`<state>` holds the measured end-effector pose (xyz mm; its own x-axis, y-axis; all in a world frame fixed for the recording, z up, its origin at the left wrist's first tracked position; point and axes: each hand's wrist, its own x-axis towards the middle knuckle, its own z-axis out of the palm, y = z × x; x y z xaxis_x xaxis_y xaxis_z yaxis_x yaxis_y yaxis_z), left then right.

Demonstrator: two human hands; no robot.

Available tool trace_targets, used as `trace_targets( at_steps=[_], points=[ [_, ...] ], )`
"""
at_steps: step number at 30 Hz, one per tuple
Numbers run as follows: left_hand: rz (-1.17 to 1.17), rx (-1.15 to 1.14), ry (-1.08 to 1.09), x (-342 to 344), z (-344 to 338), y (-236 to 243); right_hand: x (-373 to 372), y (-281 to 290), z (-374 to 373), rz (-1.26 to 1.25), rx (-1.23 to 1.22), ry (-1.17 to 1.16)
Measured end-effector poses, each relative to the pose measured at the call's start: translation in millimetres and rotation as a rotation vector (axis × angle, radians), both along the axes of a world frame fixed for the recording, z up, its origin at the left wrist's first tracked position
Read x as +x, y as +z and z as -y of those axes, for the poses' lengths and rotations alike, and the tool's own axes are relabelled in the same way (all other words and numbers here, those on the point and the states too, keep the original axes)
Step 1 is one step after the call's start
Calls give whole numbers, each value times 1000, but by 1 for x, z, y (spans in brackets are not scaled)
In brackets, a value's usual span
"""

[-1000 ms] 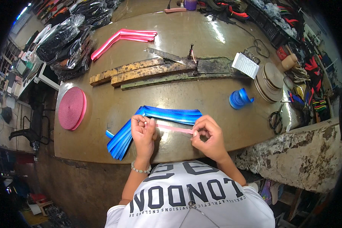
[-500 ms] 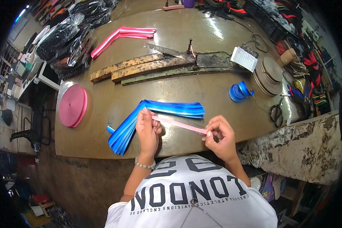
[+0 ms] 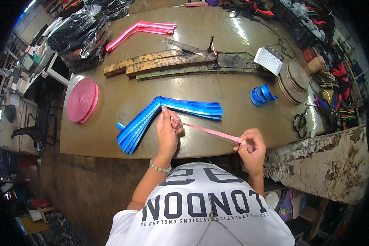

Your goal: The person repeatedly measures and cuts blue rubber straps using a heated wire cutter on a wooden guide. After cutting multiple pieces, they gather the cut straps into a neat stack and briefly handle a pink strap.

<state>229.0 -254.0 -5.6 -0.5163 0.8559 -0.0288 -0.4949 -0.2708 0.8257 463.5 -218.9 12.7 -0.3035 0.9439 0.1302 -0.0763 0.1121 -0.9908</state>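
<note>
A narrow pink strap (image 3: 209, 130) stretches between my two hands above the near edge of the table. My left hand (image 3: 168, 128) pinches its left end, close to the bend of a bundle of blue straps (image 3: 192, 107). The other end sits between the thumb and fingers of my right hand (image 3: 251, 148), which is lower and farther right. The blue straps lie fanned out in a bent shape on the table, just beyond my left hand. A beaded bracelet (image 3: 160, 166) circles my left wrist.
Left stands a pink webbing roll (image 3: 81, 100); far back, folded pink straps (image 3: 141, 29). A wooden jig (image 3: 172, 63) crosses the table's middle. Rightward are a blue strap coil (image 3: 259, 96), beige webbing rolls (image 3: 293, 84), scissors (image 3: 300, 123) and a white pad (image 3: 268, 60). Plastic-wrapped bundles (image 3: 76, 39) lie back left.
My right hand has moved right and a little down, and my left hand slightly right. The pink strap now spans a somewhat longer gap and appears twisted. The whole view has shifted slightly.
</note>
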Motion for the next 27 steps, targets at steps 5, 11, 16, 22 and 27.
trace_targets(
  at_steps=[5,11,16,22,27],
  points=[
    [-174,-58,14,8,-2,1,11,-4,2,12,34,-38],
    [-223,-93,75,1,-12,0,18,-13,7,-12,-6,-109],
    [264,110,-85,-23,-7,3,66,-21,-2,32,-285,-236],
    [378,151,-215,-18,-6,5,154,-65,-13,829,-385,-185],
    [-379,-84,-164,-8,-3,12,152,-136,-36,1304,-31,-441]
  ],
)
